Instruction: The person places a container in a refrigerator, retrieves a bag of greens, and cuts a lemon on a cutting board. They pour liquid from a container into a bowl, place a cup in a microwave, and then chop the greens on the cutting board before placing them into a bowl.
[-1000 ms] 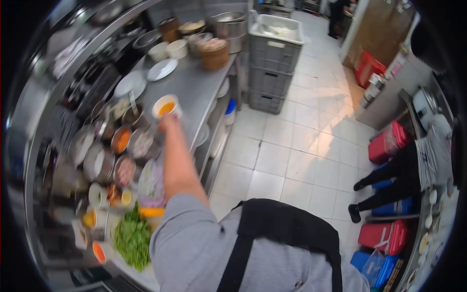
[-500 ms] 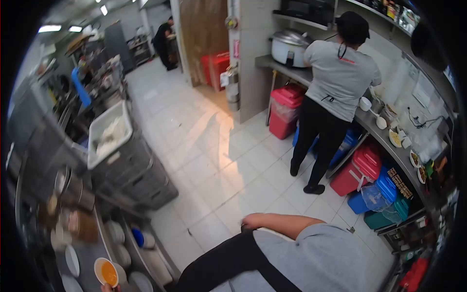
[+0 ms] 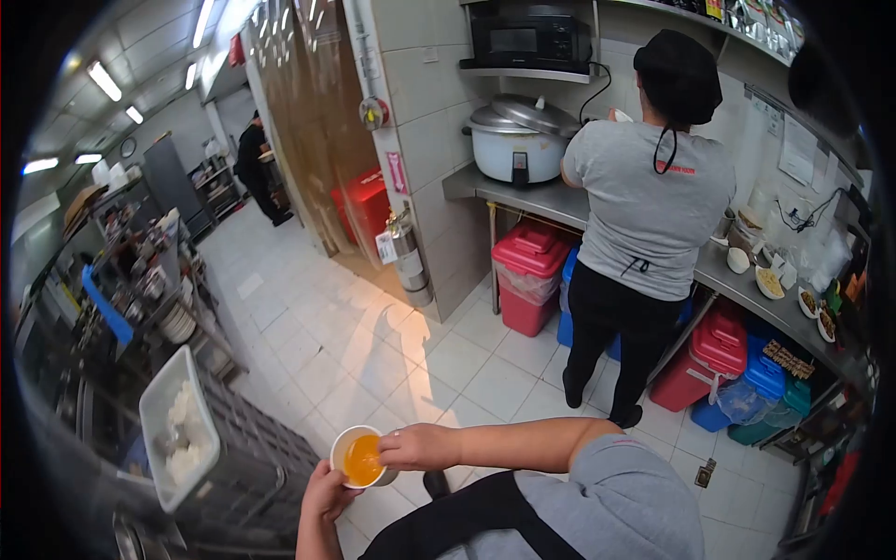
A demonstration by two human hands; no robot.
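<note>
A small white bowl of orange liquid (image 3: 362, 459) is low in the head view, over the tiled floor. My left hand (image 3: 324, 493) holds it from below on its left side. My right hand (image 3: 420, 446) grips its right rim, with the grey-sleeved arm reaching in from the right. My grey shirt and black apron strap fill the bottom edge.
A co-worker in a grey shirt and black cap (image 3: 646, 196) stands with their back to me at the steel counter (image 3: 560, 201), beside a rice cooker (image 3: 516, 140). Red and blue bins (image 3: 527, 271) sit under it. Stacked grey crates with a white tray (image 3: 177, 439) stand at left. Another person (image 3: 252, 159) is far back.
The view swung from the prep counter round to the aisle. The bowl came off the counter with my left hand, and my right hand has now joined it on the rim.
</note>
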